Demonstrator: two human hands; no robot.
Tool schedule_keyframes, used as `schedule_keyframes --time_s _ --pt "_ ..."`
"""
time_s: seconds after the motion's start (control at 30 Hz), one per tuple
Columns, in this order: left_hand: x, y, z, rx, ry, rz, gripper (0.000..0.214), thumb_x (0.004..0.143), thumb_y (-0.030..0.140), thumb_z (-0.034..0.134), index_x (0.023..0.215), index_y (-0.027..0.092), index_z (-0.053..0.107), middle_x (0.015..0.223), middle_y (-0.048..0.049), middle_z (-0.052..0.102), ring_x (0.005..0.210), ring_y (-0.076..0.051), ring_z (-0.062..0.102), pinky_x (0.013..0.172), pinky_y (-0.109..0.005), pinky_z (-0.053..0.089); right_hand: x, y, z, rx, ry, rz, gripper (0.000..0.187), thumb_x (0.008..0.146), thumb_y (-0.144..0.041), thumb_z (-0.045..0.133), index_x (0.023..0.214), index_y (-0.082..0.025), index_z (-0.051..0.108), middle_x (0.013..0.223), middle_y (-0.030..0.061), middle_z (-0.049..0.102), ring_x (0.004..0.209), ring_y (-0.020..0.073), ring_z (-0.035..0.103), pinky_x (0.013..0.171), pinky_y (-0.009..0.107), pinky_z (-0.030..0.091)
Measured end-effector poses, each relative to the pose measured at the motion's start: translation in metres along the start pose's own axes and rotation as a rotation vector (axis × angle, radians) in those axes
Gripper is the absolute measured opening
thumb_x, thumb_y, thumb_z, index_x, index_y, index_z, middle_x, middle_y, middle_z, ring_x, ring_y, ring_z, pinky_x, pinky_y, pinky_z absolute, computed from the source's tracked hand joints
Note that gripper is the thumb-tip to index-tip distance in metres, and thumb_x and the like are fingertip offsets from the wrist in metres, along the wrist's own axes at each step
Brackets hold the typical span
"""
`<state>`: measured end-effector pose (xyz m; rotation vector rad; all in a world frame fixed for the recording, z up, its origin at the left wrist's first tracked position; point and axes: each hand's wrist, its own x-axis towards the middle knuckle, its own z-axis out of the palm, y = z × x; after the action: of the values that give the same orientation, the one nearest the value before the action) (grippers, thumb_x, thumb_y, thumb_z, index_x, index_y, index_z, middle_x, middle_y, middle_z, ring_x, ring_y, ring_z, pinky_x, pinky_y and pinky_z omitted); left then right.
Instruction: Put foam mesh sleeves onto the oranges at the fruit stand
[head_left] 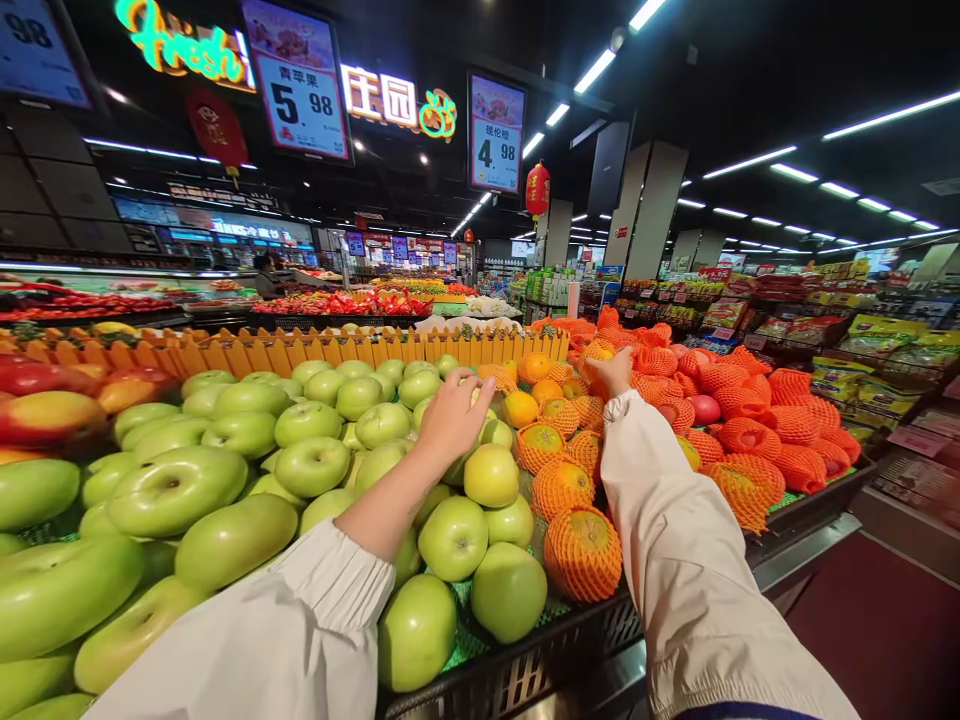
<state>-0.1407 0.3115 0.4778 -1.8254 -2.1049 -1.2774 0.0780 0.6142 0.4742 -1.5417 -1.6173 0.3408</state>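
Observation:
My left hand [454,415] rests over the pile of green apples [311,465], fingers loosely curved and somewhat apart; I see nothing gripped in it. A yellowish apple [491,475] lies just below this hand. Further right, my right hand [613,372] reaches to the back of the orange section, its fingers closed around an orange [598,350], partly hidden by the hand. Oranges in orange foam nets [583,552] fill the strip between my arms, with a few bare ones [521,408] among them.
Fruit in red foam nets [739,437] is heaped on the right. Red-yellow fruit [52,410] lies at far left. An orange picket border [345,347] runs behind, and a black crate edge [525,680] in front. Price screens [496,135] hang above; packaged goods [862,370] stand right.

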Motion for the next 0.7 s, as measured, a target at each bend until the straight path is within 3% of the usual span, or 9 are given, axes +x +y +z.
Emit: schedule_keyframes --time_s 0.1,0.17,0.3,0.43,0.57,0.7 --pt "0.000 0.000 0.000 0.005 -0.009 0.002 0.053 0.103 0.053 0.032 0.110 0.017 0.070 0.139 -0.0156 0.059 0.126 -0.034 0.060 0.109 -0.053 0.047 0.004 0.007 0.010 -0.002 -0.062 -0.070 0.072 0.082 -0.040 0.082 0.137 -0.016 0.044 0.130 0.0159 0.063 0.115 0.0281 0.063 0.096 0.032 0.050" --pt "0.000 -0.001 0.000 0.008 -0.012 -0.001 0.053 0.103 0.054 0.031 0.110 0.018 0.070 0.139 -0.0154 0.059 0.126 -0.033 0.060 0.109 -0.052 0.047 0.006 0.008 0.017 -0.015 -0.082 -0.075 0.073 0.083 -0.042 0.080 0.142 -0.018 0.044 0.141 0.0191 0.054 0.128 0.0315 0.056 0.105 0.035 0.045" --pt "0.001 -0.003 0.001 0.008 -0.009 0.005 0.055 0.103 0.056 0.030 0.108 0.018 0.070 0.138 -0.0147 0.059 0.125 -0.033 0.060 0.109 -0.050 0.047 0.007 0.015 0.023 -0.060 -0.087 -0.018 0.085 0.084 -0.051 0.076 0.153 -0.022 0.035 0.156 0.0250 0.036 0.146 0.0424 0.037 0.118 0.053 0.035" --pt "0.001 -0.003 0.002 -0.001 -0.008 0.013 0.055 0.103 0.056 0.031 0.107 0.017 0.070 0.138 -0.0156 0.059 0.125 -0.034 0.060 0.110 -0.052 0.046 0.010 0.026 0.024 -0.091 -0.085 -0.006 0.095 0.089 -0.057 0.067 0.159 -0.016 0.018 0.156 0.0263 0.040 0.146 0.0384 0.039 0.119 0.052 0.034" --pt "0.000 -0.001 0.001 -0.003 -0.018 0.008 0.054 0.103 0.054 0.032 0.110 0.016 0.070 0.138 -0.0163 0.059 0.125 -0.034 0.060 0.112 -0.052 0.045 0.014 0.029 0.027 -0.161 -0.193 -0.003 0.077 0.089 -0.064 0.066 0.143 -0.013 0.046 0.141 0.0249 0.057 0.142 0.0406 0.045 0.119 0.054 0.034" --pt "0.000 0.000 0.001 -0.004 -0.032 0.000 0.055 0.103 0.055 0.031 0.109 0.016 0.070 0.138 -0.0160 0.058 0.126 -0.033 0.059 0.112 -0.051 0.045 0.013 0.026 0.028 -0.249 -0.261 -0.027 0.067 0.093 -0.068 0.057 0.132 -0.014 0.061 0.140 0.0249 0.060 0.146 0.0447 0.040 0.120 0.060 0.030"
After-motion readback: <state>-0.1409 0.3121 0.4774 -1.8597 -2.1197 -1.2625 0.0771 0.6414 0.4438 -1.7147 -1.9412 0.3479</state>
